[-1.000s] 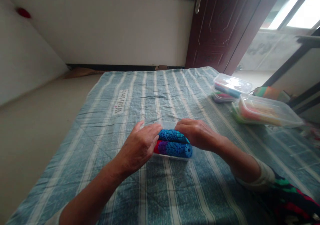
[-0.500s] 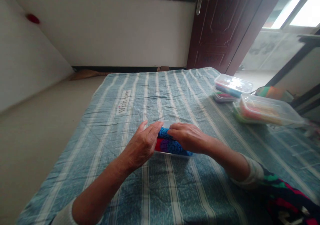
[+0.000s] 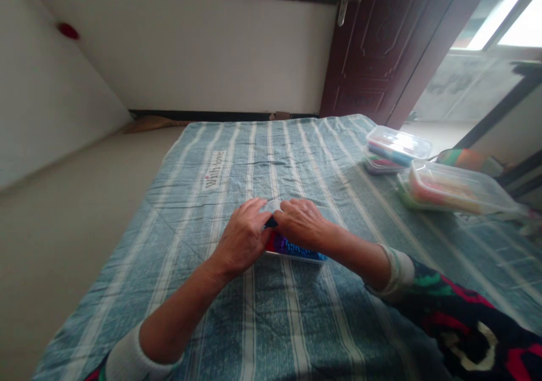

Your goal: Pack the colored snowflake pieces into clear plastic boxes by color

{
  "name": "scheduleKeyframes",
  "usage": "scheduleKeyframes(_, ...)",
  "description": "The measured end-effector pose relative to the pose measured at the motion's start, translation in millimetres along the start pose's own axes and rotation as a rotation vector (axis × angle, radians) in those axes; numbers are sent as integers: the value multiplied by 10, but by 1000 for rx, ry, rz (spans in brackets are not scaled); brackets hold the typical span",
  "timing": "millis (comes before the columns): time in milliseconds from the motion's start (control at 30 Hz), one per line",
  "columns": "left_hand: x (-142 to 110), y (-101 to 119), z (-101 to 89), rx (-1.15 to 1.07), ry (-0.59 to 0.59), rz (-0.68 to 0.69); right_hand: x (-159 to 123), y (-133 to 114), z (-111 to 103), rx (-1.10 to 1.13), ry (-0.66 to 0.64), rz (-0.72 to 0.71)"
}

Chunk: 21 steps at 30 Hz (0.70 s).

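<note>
My left hand [image 3: 242, 237] and my right hand [image 3: 301, 223] lie close together on a clear plastic box [image 3: 294, 258], their fingers curled over its far side. Inside is folded or rolled crochet work [image 3: 294, 248] in blue, purple and red. Most of it is hidden beneath my hands, with only a strip showing along the near edge. A thin clear plastic edge [image 3: 271, 205] shows just past my left fingers, though I cannot tell if it is a lid.
The box sits on a blue-green striped cloth [image 3: 178, 240] printed "With love" and spread over a bed or table. Two lidded plastic boxes [image 3: 398, 145] [image 3: 457, 188] with colourful contents stand to the right. Beyond the cloth are a dark wooden door [image 3: 368, 48] and a pale floor.
My hands have drawn closer together and now cover most of the blue crochet that showed earlier. My forearms have pulled back a little toward me, and the view has shifted slightly.
</note>
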State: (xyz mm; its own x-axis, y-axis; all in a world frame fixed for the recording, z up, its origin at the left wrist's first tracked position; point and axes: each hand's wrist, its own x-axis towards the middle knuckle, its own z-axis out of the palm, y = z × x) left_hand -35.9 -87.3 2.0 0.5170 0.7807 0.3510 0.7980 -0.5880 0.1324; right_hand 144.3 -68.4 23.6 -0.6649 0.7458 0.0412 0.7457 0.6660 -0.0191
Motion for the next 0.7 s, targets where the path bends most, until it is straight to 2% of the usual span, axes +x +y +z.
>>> scheduleKeyframes(300, 37, 24, 18, -85, 1, -58, 22, -45, -7, -14, -29, 58)
scheduleKeyframes(533, -15, 18, 117, -137, 79, -117, 43, -57, -20, -18, -54, 62)
scheduleKeyframes(700, 0, 66, 70, -186, 78, -179, 47, -58, -57, -15, -67, 58)
